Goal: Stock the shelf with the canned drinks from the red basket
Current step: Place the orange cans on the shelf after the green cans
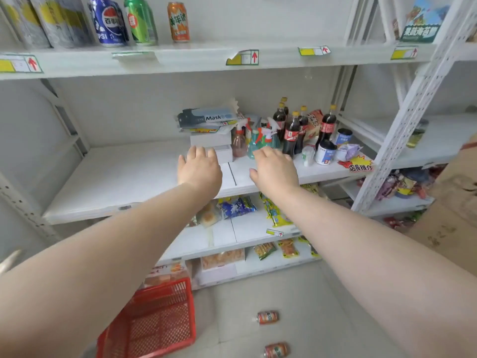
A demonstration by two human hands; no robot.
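Two bare forearms reach out, left hand and right hand spread and empty above the middle shelf, while orange cans lie on the floor beside the red basket, probably rigid, slick, prone to rolling, best grasped around the body.

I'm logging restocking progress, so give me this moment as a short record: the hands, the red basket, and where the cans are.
left hand: open, empty, over the middle shelf
right hand: open, empty, over that shelf
red basket: on the floor, no cans visible inside
top shelf: blue can, green can, orange shelf can, standing
floor: farther floor can and nearer floor can, both orange, lying on their sides
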